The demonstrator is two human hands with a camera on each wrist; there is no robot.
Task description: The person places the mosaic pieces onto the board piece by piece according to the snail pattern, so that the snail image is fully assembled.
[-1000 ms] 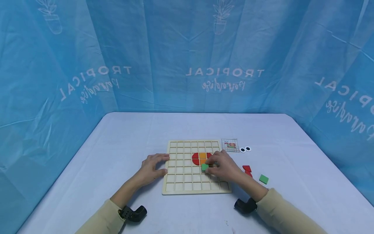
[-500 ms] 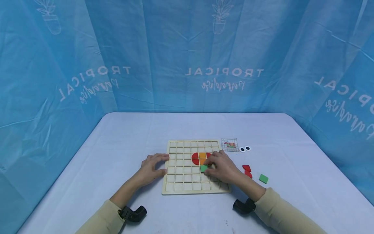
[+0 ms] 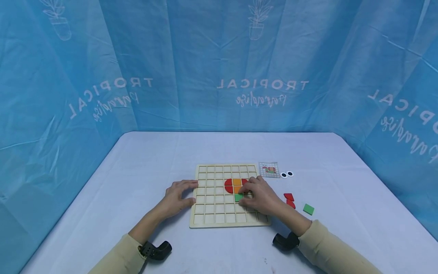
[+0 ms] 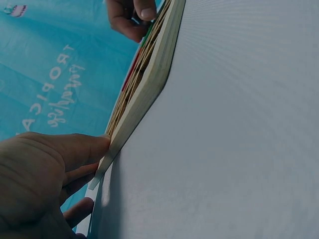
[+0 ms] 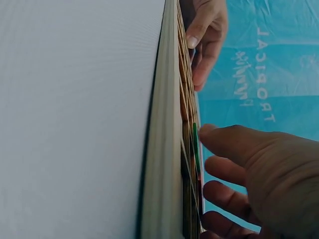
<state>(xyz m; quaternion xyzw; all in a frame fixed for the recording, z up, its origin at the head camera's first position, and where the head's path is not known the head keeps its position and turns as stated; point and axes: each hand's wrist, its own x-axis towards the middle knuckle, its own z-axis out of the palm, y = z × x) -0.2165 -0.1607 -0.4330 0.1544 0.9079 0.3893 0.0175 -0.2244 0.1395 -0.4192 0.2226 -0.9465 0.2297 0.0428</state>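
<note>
A pale wooden grid board (image 3: 209,219) lies on the table. My left hand (image 3: 176,199) rests at its left edge, thumb and fingers spread apart; in the left wrist view its thumb (image 4: 84,149) touches the board's side. With thumb and forefinger my right hand (image 3: 261,196) pinches the right side of a green square tile (image 3: 238,197), which sits in a cell below two orange squares (image 3: 237,185). A red rounded piece (image 3: 229,186) lies left of the orange squares. Another red piece (image 3: 244,182) to their right is partly hidden by the right hand.
Right of the board lie two red pieces (image 3: 290,201) and a loose green square (image 3: 308,209). A small picture card (image 3: 269,170) with a coloured grid pattern is beside the board's far right corner, next to two round eye pieces (image 3: 287,174). A blue printed curtain (image 3: 205,57) surrounds the table.
The green tile, tilted in the right fingers a second ago, has moved down slightly and lies flat in its cell. The left hand has stayed at the board's edge.
</note>
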